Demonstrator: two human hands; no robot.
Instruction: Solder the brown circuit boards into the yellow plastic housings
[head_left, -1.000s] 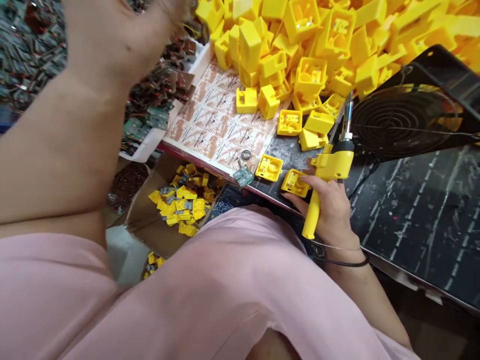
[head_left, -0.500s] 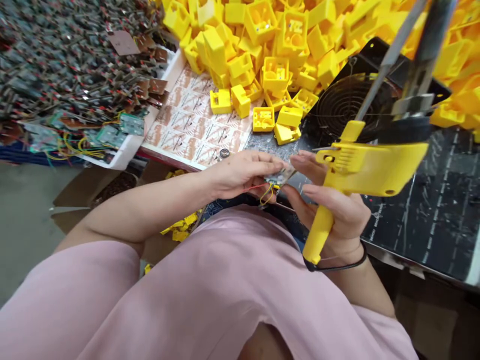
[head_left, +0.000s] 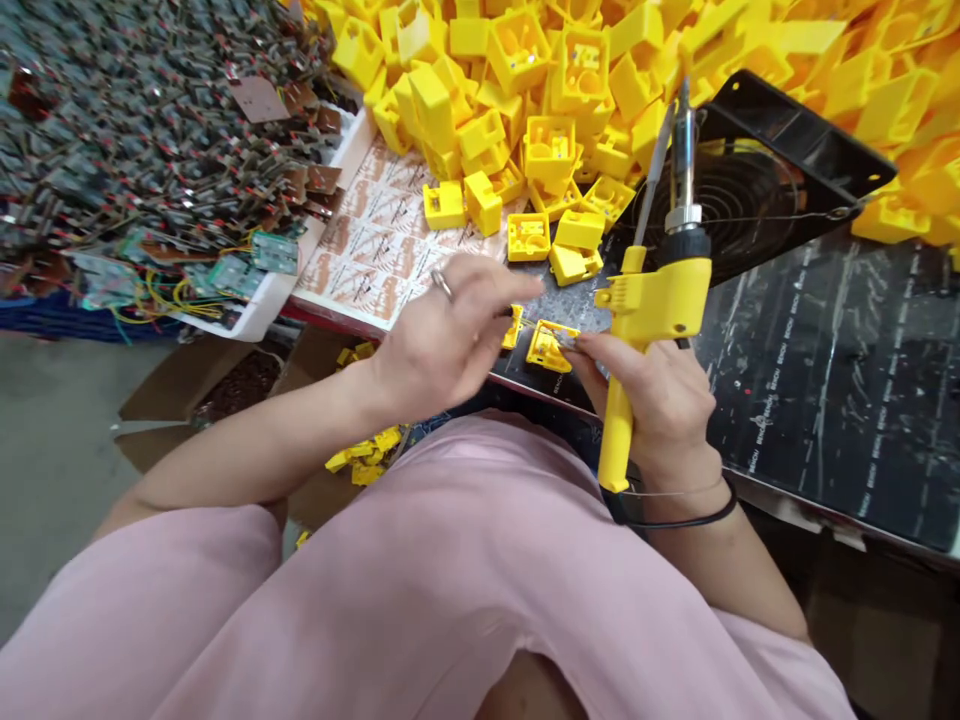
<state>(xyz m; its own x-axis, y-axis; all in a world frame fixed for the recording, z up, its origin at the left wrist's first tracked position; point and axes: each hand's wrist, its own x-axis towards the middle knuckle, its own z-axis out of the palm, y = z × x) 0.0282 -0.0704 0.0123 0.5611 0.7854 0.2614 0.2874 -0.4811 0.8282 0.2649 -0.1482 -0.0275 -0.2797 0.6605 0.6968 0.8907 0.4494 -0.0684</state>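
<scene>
My right hand [head_left: 652, 400] grips a yellow soldering iron [head_left: 660, 300] by its handle, tip up, while its fingertips reach a small yellow plastic housing [head_left: 550, 347] lying on the black mat. My left hand [head_left: 442, 335], with a ring on one finger, is blurred just left of that housing. A thin wire [head_left: 544, 328] runs between the left fingertips and the housing. Another yellow piece [head_left: 512, 326] shows under those fingertips. What lies inside the housing is partly hidden by my fingers.
A large heap of yellow housings [head_left: 525, 90] rises ahead, beside a printed paper sheet [head_left: 375, 240]. A black spiral-grille fan [head_left: 727, 205] stands right, on a scratched black mat [head_left: 825, 400]. Wired circuit boards [head_left: 150, 150] lie left; a cardboard box [head_left: 225, 385] sits below.
The soldering iron has dropped from close to the camera to a lower, upright position. The circuit board no longer shows in my left hand, which has moved slightly right, with a yellow housing now at my fingertips.
</scene>
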